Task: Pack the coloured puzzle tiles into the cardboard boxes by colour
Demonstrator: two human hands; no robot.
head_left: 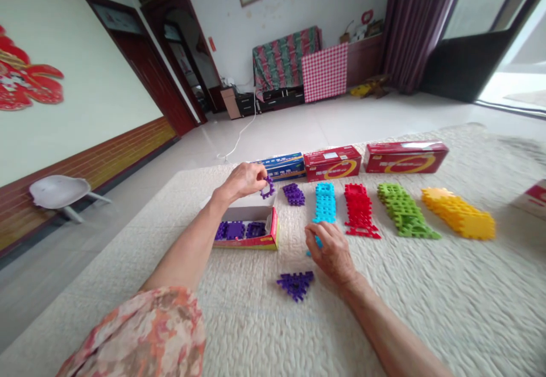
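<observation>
While the left hand (243, 182) is above the box area, a little left of the centre of the frame, its fingertips pinch a small purple plastic ring with notched edges (272, 186). Just below this hand stands an open cardboard box with red and yellow outside walls (274, 232), and inside it lie several flat purple plastic pieces (235, 230). The right hand (331, 250), right of the centre, has its fingers bent and close together over the lower end of a light-blue row of notched plastic pieces (325, 201); I cannot tell whether it grips one of them.

To the right of the light-blue row, there are a red row (359, 209), a green row (405, 211) and a yellow row (460, 212) of similar plastic pieces. To its left lies a short purple row (294, 194). In the lower middle of the frame, near the right hand, a purple triangular piece with toothed edges (296, 285) lies on the cream quilted cloth (384, 309). Behind the rows stand a long blue carton (288, 166) and two red cartons (405, 157).
</observation>
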